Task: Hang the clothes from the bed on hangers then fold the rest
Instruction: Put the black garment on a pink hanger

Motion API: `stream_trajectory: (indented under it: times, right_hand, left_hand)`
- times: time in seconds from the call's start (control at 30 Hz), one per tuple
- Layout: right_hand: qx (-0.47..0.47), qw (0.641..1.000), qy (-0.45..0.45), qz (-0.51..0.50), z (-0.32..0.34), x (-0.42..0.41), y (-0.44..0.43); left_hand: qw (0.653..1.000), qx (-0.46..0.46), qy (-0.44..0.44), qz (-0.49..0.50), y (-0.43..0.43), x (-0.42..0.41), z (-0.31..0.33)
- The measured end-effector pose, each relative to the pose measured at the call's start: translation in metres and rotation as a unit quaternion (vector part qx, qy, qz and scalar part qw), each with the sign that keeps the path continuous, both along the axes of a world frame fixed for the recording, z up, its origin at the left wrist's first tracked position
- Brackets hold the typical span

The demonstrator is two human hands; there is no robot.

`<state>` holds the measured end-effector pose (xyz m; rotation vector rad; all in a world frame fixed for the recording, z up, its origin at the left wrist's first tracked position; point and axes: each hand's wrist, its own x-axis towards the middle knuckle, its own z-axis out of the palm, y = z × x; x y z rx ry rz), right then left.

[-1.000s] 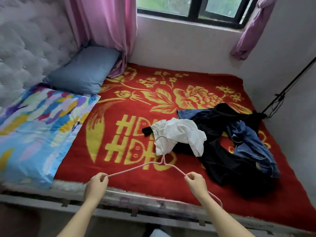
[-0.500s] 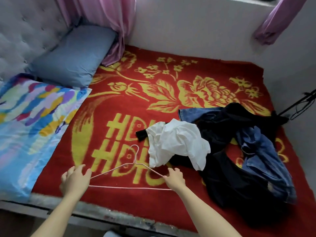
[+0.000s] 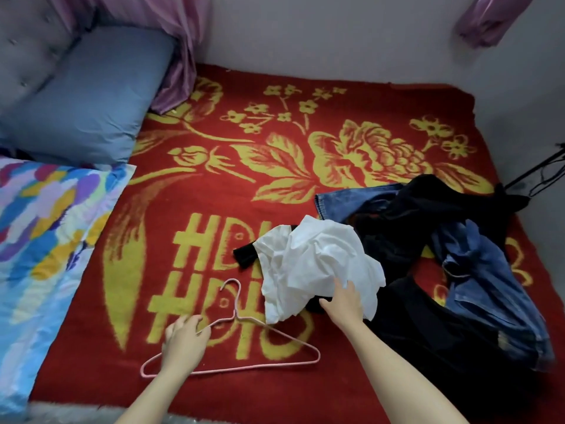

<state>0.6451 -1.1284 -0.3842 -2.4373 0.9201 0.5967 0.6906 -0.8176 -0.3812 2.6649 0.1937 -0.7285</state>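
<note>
A pink wire hanger (image 3: 260,366) lies flat on the red and yellow blanket (image 3: 214,191) near the bed's front edge. My left hand (image 3: 185,341) rests on the hanger's left arm with loosely bent fingers. A crumpled white garment (image 3: 315,261) sits just right of the hanger's hook, on top of a pile of black clothes (image 3: 428,338) and blue jeans (image 3: 483,270). My right hand (image 3: 342,301) reaches forward, its straight fingers touching the white garment's lower edge.
A blue pillow (image 3: 91,102) and a multicoloured pillow (image 3: 46,234) lie at the left by the padded headboard. A pink curtain (image 3: 180,50) hangs in the back corner. A black stand with cables (image 3: 538,172) is against the right wall.
Both hands held the hanger in the air, then laid it on the blanket. My right hand has left the hanger and moved up to the white garment. The view tilted down.
</note>
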Motion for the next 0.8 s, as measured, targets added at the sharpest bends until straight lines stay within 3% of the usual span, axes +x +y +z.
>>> stream_trajectory:
  times: [0.2,0.37,0.47,0.57,0.67,0.8]
  right_hand:
    - [-0.037,0.999,0.017,-0.008,-0.019,0.060,-0.017]
    - [0.009,0.998,0.033,-0.060,-0.049,0.085,-0.025]
    - [0.054,0.992,-0.010,-0.112,-0.068,0.071,-0.018]
    - [0.007,0.981,-0.071,-0.180,-0.077,0.041,-0.004]
    - [0.011,0.969,-0.078,-0.236,-0.072,0.009,0.008]
    - [-0.005,0.976,-0.028,-0.217,-0.064,-0.043,0.024]
  left_hand:
    - [1.000,0.011,-0.025,0.010,0.024,0.046,-0.014]
    - [0.999,-0.002,-0.031,0.035,0.036,0.051,-0.033]
    - [0.998,-0.013,-0.032,0.052,0.040,0.045,-0.038]
    - [0.998,-0.022,-0.027,0.061,0.046,0.046,-0.039]
    - [0.999,-0.023,-0.001,0.033,0.044,0.047,-0.038]
    - [0.999,-0.047,0.000,0.003,0.023,0.047,-0.032]
